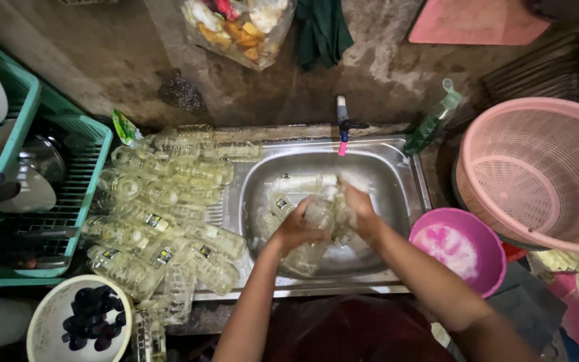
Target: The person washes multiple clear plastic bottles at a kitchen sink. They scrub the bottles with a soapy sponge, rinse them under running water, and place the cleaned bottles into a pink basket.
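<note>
A steel sink sits at the centre of the frame, set in a rough, stained concrete counter against a damp, blotchy wall. A tap with a pink spout juts over the basin from above. On the drainboard to the left lies a heap of clear plastic bottles. Further left stands a green dish rack, and a white bowl of dark caps sits at lower left. A pink colander fills the right side, with a pink tub of suds below it.

Over the basin, the left hand clasps a clear bottle from the left, fingers curled around it. The right hand presses against its right side; whether those fingers grip the bottle or a cloth is hard to tell through foam and blur. More bottles lie in the basin, their outlines indistinct. The dish rack and colander are cut off by the frame edges.
</note>
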